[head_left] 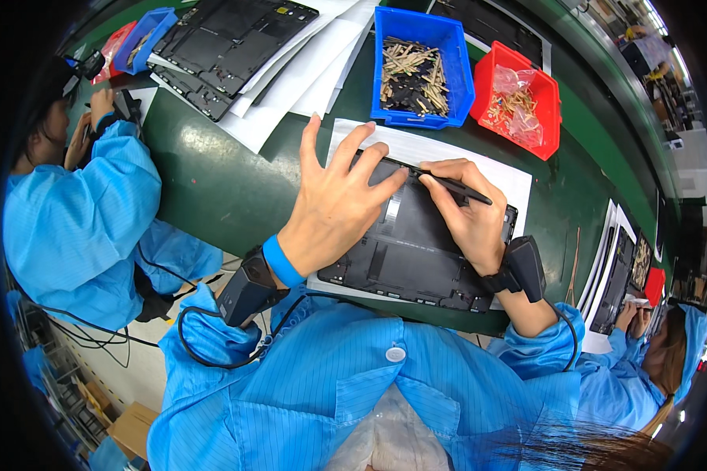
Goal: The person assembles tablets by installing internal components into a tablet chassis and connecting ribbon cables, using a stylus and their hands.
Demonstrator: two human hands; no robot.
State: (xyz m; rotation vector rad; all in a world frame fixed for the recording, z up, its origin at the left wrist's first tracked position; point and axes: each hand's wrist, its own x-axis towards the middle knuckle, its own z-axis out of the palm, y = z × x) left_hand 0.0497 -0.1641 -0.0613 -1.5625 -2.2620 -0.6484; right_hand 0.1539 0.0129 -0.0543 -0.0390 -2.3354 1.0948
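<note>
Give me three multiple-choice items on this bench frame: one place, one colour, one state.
1. Where does the dark panel lie?
A. on a white sheet
B. in a bin
C. on the floor

2. What colour is the bin of tan strips behind the hands?
A. yellow
B. blue
C. grey

3. What is the right hand doing?
A. resting empty
B. lifting a bin
C. gripping a slim black tool

Answers: 1 A, white paper shows around the panel's edges; 2 B, its walls are blue; 3 C, fingers pinch the tool while the left hand lies flat on the panel.
</note>
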